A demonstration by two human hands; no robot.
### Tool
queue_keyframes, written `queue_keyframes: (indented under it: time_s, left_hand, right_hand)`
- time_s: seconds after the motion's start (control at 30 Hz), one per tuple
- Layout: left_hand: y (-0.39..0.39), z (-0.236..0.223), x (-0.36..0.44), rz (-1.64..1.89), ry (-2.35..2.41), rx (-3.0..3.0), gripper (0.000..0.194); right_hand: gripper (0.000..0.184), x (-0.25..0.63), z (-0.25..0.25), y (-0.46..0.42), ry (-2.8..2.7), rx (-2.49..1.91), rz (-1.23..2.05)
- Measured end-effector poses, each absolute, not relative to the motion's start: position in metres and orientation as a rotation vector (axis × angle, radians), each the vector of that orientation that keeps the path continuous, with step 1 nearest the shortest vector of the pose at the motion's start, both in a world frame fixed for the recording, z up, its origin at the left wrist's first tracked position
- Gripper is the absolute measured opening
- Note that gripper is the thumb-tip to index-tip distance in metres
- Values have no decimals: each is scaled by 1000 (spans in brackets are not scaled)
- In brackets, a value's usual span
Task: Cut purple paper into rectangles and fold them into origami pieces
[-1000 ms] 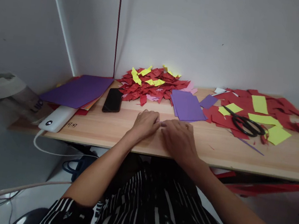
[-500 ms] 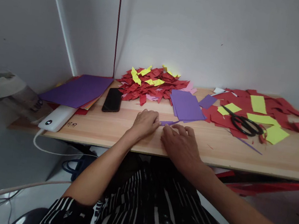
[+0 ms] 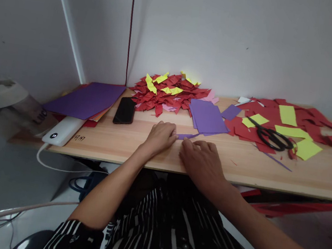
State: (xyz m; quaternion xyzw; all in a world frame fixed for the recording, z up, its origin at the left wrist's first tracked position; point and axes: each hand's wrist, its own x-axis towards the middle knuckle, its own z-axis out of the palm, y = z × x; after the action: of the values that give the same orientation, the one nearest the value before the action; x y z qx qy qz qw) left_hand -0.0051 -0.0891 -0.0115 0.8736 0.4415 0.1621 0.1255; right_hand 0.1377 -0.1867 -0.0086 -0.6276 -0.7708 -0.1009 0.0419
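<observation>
Between my two hands, a narrow folded strip of purple paper (image 3: 186,136) lies on the wooden table. My left hand (image 3: 162,135) is closed over the strip's left end, which its fingers hide. Fingers curled, my right hand (image 3: 201,157) rests on the table with its fingertips at the strip's lower edge. Just beyond lies a small stack of purple paper rectangles (image 3: 209,118), with a smaller purple piece (image 3: 231,112) at its right. Behind them is a heap of folded red paper pieces (image 3: 169,100) with some yellow and pink ones.
Black-handled scissors (image 3: 272,138) lie among red and yellow paper pieces (image 3: 287,115) on the right. A phone (image 3: 125,111), large purple sheets (image 3: 87,99) and a white power bank (image 3: 63,131) with a cable are on the left. The table's front edge (image 3: 256,185) runs below my hands.
My right hand has shifted very slightly to the right. My left hand and the purple strip look almost unmoved.
</observation>
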Motion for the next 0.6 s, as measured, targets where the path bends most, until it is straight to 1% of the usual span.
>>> queue_keyframes:
  time_s: [0.17,0.6]
  left_hand:
    - [-89,-13,-7,481,1250,2557,12]
    - [-85,-17,-8,492,1238,2582,13]
  right_hand:
    - [34,138,-8,-188,-2371,-1921,-317]
    - [32,134,-5,-185,-2378,-1988,-340]
